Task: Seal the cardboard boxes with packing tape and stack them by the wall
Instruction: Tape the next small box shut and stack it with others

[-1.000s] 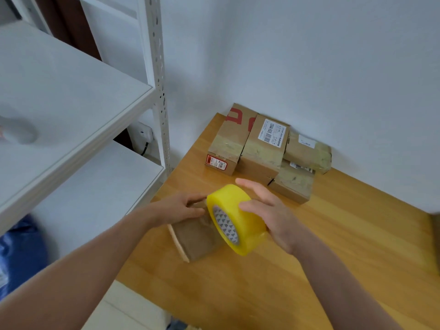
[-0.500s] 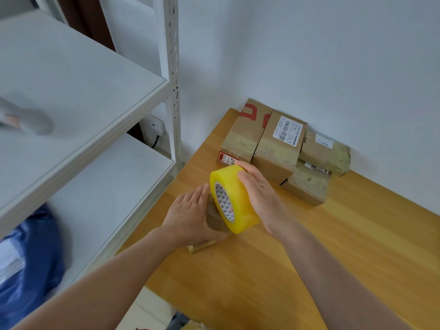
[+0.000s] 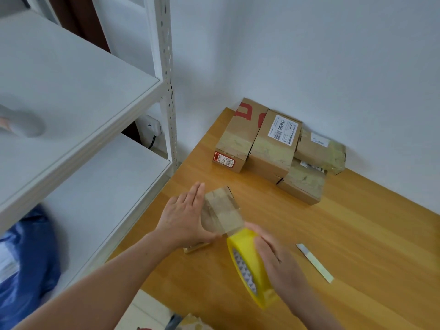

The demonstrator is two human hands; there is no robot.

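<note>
In the head view, at centre frame, we press our left hand (image 3: 183,220) flat, fingers straight, against the left side of a small box (image 3: 222,211) on the desk (image 3: 357,234). Lower right of it, our right hand (image 3: 278,260) curls round the yellow tape roll (image 3: 247,270), just beside the box's near end. Taped boxes (image 3: 273,148) sit against the wall (image 3: 333,67) above; a thin cutter (image 3: 314,262) lies further right.

Your table (image 3: 357,246) fills the lower right of the frame. The small box (image 3: 221,210) sits on it at centre, with your left hand (image 3: 183,220) flat against its left side. Your right hand (image 3: 278,260) holds the tape roll (image 3: 250,267) just below-right of the box. A cutter blade (image 3: 314,263) lies right of the roll. The taped boxes (image 3: 273,144) are piled upper centre, against the wall (image 3: 309,55). The shelf unit (image 3: 71,91) takes the left, with a bag (image 3: 23,258) lower left.
</note>
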